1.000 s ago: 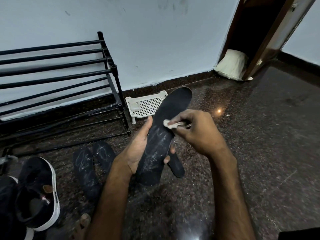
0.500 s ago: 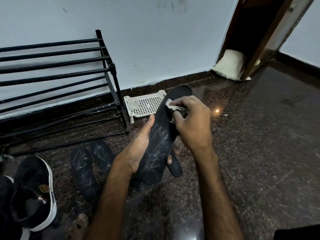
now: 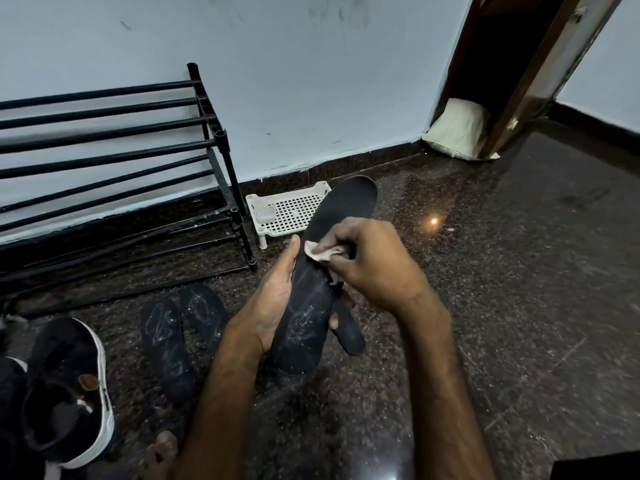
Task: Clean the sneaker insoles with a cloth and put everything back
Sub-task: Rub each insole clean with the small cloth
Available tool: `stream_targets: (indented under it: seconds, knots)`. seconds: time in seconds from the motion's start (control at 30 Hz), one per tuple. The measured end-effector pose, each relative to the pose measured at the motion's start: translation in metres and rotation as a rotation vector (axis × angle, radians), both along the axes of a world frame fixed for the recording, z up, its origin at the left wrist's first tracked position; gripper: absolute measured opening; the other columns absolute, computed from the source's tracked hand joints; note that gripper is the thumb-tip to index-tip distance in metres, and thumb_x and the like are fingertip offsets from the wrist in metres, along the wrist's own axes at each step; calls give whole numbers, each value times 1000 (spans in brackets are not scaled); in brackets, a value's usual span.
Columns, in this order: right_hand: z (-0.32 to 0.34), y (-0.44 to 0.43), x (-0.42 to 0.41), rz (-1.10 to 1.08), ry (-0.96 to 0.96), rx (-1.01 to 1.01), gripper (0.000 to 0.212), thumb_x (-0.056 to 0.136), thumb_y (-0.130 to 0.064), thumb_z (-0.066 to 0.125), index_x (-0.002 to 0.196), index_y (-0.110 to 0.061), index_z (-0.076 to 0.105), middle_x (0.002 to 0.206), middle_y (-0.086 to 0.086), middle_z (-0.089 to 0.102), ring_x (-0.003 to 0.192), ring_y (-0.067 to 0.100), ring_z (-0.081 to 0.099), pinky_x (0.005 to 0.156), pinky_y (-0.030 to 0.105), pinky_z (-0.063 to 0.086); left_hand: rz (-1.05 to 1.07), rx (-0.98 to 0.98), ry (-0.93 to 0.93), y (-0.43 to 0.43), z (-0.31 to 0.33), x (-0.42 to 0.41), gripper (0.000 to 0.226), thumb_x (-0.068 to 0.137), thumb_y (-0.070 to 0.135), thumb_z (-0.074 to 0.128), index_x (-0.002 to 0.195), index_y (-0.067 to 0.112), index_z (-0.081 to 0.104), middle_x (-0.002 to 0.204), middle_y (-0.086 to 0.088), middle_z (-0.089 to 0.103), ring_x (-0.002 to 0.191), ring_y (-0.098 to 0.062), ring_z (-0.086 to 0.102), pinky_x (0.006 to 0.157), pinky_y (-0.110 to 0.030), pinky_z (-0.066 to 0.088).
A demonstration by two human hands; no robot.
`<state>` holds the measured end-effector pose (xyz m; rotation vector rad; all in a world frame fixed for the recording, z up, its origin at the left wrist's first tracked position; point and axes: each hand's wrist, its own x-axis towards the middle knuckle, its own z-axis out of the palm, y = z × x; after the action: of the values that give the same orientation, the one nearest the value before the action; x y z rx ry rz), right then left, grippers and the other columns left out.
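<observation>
Two insoles lie before the rack, the tray right of it, sneaker, perhaps two, leftmost.

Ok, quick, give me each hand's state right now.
The left hand grips the insole, fingers curled round it.
The right hand pinches the cloth against the insole.

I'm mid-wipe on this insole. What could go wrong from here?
White specks cover the heel end of the held insole, while the cloth in the right hand sits mid-length; that end could get missed. The left hand grips only the heel half, so the toe end might flex under pressure. Loosened grit may drop onto the floor insole beneath.
</observation>
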<state>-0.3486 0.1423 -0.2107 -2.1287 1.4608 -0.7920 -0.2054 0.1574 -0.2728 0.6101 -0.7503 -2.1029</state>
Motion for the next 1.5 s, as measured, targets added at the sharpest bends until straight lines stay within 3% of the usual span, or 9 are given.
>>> stream_targets:
  seconds: [0.2, 0.37, 0.53, 0.73, 0.93, 1.1, 1.23, 1.33, 1.5]
  knots:
    - [-1, -9, -10, -336, -26, -243, 20, 84, -3, 70, 100, -15, 73, 102, -5, 65, 91, 5, 60, 92, 21, 52, -66, -74, -117, 3, 10, 0, 74, 101, 57, 18, 139, -1, 43, 86, -21, 72, 57, -30, 68, 50, -35, 54]
    - [2, 2, -7, 18, -12, 49, 12, 83, -9, 75, 92, -17, 76, 95, -6, 68, 81, 0, 60, 76, 7, 47, -20, -83, -143, -3, 0, 13, 73, 100, 62, 29, 133, 1, 53, 85, -30, 64, 62, -34, 63, 54, -35, 52]
    - [1, -7, -10, -356, -67, -232, 21, 85, -5, 71, 104, -15, 72, 103, -6, 65, 90, 1, 58, 91, 13, 50, -88, -53, -110, -1, 1, 7, 75, 100, 63, 27, 122, -2, 59, 78, -30, 64, 56, -32, 62, 53, -34, 51]
    - [0, -1, -2, -20, -23, -43, 19, 82, -1, 72, 95, -15, 76, 95, -7, 67, 83, -1, 59, 81, 5, 46, -20, -36, -69, 0, 0, 8, 70, 99, 62, 34, 122, 2, 61, 78, -27, 63, 59, -32, 63, 51, -34, 49]
    - [0, -13, -20, -453, -70, -337, 22, 85, -3, 70, 104, -13, 73, 104, -3, 65, 91, 4, 58, 92, 17, 50, -173, -112, -117, 1, 2, 6, 84, 102, 59, 15, 125, -12, 55, 79, -20, 70, 53, -26, 60, 51, -30, 48]
    - [4, -2, 0, -17, -53, -90, 20, 84, -3, 70, 99, -16, 74, 102, -7, 65, 87, 0, 58, 86, 5, 44, -101, -69, -75, -2, -4, 10, 70, 101, 62, 28, 119, 6, 65, 80, -24, 63, 64, -32, 62, 50, -32, 49]
    - [-3, 1, -24, -120, -55, -11, 17, 84, -6, 72, 98, -13, 75, 96, -5, 66, 80, 1, 60, 71, 9, 51, -131, -53, -62, -1, -6, 13, 75, 103, 60, 25, 131, -3, 54, 100, -30, 66, 64, -31, 65, 49, -32, 51]
    - [-3, -10, -34, -438, -23, -281, 22, 85, -6, 71, 106, -13, 72, 105, -2, 67, 88, 2, 59, 89, 17, 52, -182, -116, -54, -1, -2, 9, 76, 103, 58, 24, 137, -6, 48, 129, -35, 54, 65, -30, 65, 50, -32, 53]
    - [3, -5, -3, -80, -87, -114, 22, 84, -4, 71, 99, -19, 73, 102, -9, 64, 89, -4, 57, 88, 3, 43, -137, -71, -104, 1, 2, 6, 70, 101, 61, 27, 118, 4, 64, 82, -22, 67, 59, -29, 63, 48, -31, 49]
